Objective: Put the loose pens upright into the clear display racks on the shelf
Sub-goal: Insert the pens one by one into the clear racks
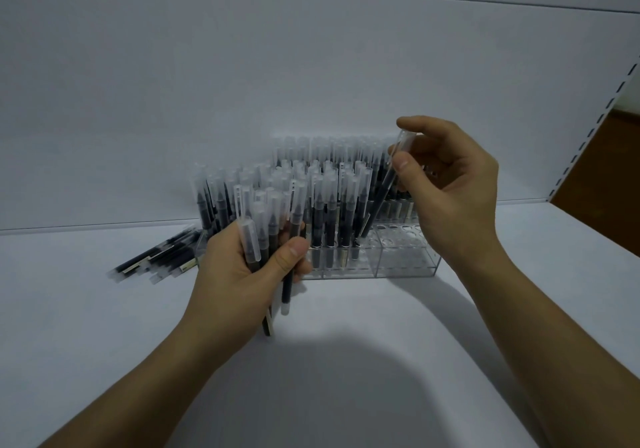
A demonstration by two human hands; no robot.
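Pinching one slim black pen (381, 191), frosted cap up, between thumb and fingers of right hand (453, 188), slanted over clear rack (405, 260); clutching matching bundle (252, 243) with left hand (235, 274) before it.

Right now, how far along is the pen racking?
Mostly done: standing pens fill most of the clear racks. In hand: the right hand pinches one pen, tilted, near the empty holes; the left hand holds a bundle of pens. Left: that bundle, the loose pens lying on the shelf, and those holes.
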